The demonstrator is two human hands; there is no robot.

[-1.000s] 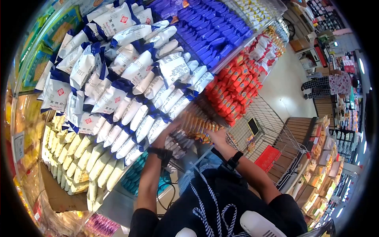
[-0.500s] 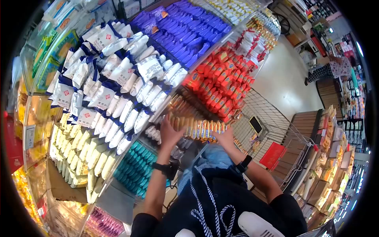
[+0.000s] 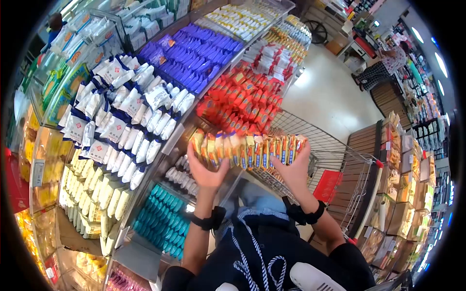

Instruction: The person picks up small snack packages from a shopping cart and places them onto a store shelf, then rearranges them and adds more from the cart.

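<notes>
Between my two hands a long row of small wrapped snack packs in orange, yellow and blue is squeezed end to end. My left hand presses on the row's left end, thumb in front. At the other end my right hand clamps the packs the same way. The row is held up in front of my body, off the shelf, with the wire shopping cart just behind and to the right. Red snack packs lie in the bin beyond the row.
White packs and cream packs fill tiered bins at left, with purple packs behind. Teal packs sit low beside my left arm. A shelf of boxed goods stands at right. A person is across the aisle.
The row of snack packs has come up out of the display and moved closer to me, held in both hands. My right hand has shifted right, and the view has turned.
</notes>
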